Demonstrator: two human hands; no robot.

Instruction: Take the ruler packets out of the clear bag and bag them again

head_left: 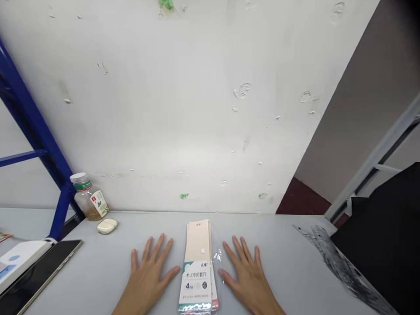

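A ruler set in a clear plastic sleeve lies lengthwise on the grey table, with a beige upper part and a white and green printed label. To its left, my left hand rests palm down with fingers spread. My right hand lies flat on the other side, its fingers also apart. Neither hand holds anything, and both thumbs point toward the package without touching it.
A clear jar with a white lid and a cream oval case stand at the back left. A phone lies by a white box. Blue metal framing rises left; black fabric covers the right.
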